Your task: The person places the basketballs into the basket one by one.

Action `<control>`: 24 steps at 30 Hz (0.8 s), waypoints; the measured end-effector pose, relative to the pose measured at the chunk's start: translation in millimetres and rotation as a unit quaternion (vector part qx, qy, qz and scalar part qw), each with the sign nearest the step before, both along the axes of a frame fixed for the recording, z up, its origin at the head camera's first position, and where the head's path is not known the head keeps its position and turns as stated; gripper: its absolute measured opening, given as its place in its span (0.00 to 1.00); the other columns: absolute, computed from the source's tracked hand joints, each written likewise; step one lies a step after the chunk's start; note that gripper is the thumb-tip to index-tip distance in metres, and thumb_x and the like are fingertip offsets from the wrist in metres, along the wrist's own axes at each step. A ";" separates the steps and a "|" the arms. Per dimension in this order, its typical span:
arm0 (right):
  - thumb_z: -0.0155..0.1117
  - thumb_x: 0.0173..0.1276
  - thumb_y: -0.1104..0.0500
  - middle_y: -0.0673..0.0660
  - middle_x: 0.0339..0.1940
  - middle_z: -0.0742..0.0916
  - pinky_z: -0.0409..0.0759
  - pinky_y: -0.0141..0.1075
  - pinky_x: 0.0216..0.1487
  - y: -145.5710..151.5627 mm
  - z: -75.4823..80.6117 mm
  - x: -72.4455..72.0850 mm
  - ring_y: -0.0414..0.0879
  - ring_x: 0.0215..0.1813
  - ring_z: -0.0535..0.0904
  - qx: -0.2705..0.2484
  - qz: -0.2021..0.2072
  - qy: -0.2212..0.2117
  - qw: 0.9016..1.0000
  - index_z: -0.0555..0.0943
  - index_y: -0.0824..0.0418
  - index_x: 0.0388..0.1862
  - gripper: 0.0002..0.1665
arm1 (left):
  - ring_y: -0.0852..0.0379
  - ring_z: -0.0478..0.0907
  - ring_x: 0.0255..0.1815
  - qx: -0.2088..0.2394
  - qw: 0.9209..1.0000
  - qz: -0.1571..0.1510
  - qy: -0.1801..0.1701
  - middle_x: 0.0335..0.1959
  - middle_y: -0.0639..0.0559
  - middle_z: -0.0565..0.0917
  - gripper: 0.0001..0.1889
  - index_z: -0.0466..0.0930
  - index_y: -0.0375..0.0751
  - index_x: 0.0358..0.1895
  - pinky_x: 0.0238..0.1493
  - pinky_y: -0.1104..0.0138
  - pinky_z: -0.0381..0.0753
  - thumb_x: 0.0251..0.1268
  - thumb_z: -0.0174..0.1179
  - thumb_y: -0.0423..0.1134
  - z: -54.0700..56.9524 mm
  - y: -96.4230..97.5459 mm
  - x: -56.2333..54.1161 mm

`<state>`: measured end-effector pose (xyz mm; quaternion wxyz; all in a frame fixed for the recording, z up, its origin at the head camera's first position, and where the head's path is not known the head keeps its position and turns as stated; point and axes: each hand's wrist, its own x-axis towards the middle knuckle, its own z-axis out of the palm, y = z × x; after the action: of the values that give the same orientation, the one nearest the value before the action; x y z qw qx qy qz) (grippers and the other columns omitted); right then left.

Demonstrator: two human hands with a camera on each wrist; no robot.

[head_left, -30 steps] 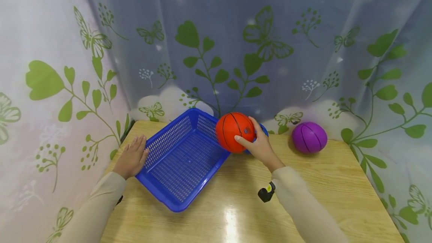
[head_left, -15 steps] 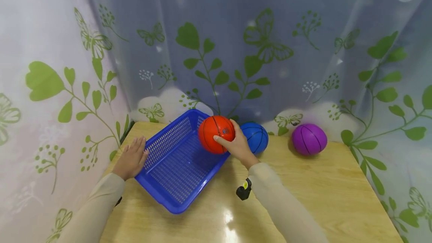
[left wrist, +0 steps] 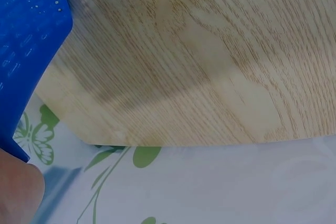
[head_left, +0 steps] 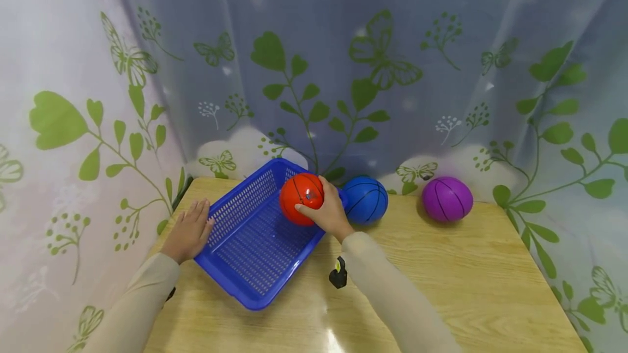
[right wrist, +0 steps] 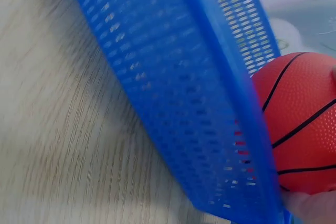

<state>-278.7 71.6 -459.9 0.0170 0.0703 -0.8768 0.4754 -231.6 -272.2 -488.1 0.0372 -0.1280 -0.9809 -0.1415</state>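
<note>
i count three balls, one basket (head_left: 250, 255) and my two hands, well apart. at the frame's centre my right hand (head_left: 330, 210) is clamped on the red ball (head_left: 295, 195), partly below the rim at the basket's upper right end; i can't tell if it touches the bottom. a second ago it was farther right, hiding most of the blue ball (head_left: 365, 200), now plain to see right of centre. the purple ball (head_left: 447, 199) sits farther right. my left hand (head_left: 187, 232), fingers straight, stays at the left rim. slotted plastic basket, pebbled red ball with black lines, wood-grain table (head_left: 441, 271).
</note>
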 end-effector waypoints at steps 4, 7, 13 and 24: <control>0.73 0.54 0.42 0.61 0.71 0.66 0.76 0.53 0.58 -3.0 -3.4 -2.6 0.59 0.67 0.67 0.011 0.003 0.000 1.000 0.54 0.55 0.77 0.57 | 0.30 0.45 0.74 0.001 1.000 0.003 0.000 0.73 0.28 0.53 0.29 0.50 0.21 0.71 0.70 0.38 0.43 0.79 0.35 0.43 -1.3 -0.8 0.7; 0.73 0.54 0.43 0.63 0.71 0.66 0.76 0.55 0.58 -5.1 -5.8 -3.2 0.61 0.66 0.68 0.018 0.003 0.001 1.000 0.56 0.57 0.76 0.57 | 0.30 0.45 0.74 -0.001 1.000 0.003 -0.001 0.73 0.28 0.53 0.30 0.50 0.22 0.72 0.70 0.38 0.44 0.79 0.35 0.43 -2.0 -0.9 1.3; 0.73 0.54 0.42 0.65 0.70 0.66 0.77 0.55 0.56 -9.3 -12.2 -4.1 0.64 0.62 0.71 0.054 0.008 0.007 0.998 0.56 0.57 0.76 0.56 | 0.30 0.46 0.74 0.001 1.000 0.004 0.000 0.73 0.28 0.54 0.29 0.51 0.21 0.71 0.69 0.37 0.45 0.78 0.36 0.42 -0.9 0.1 1.6; 0.74 0.53 0.43 0.66 0.67 0.67 0.77 0.55 0.56 -14.6 -16.6 -5.6 0.64 0.62 0.71 0.081 0.011 0.018 0.996 0.57 0.58 0.75 0.56 | 0.30 0.46 0.74 0.001 1.000 0.001 0.005 0.73 0.27 0.54 0.30 0.50 0.22 0.72 0.69 0.37 0.46 0.79 0.35 0.44 -3.2 -2.2 0.3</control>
<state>-284.3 57.0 -476.5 0.0222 0.0897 -0.9112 0.4014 -231.3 -274.4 -491.3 0.0419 -0.1278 -0.9808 -0.1416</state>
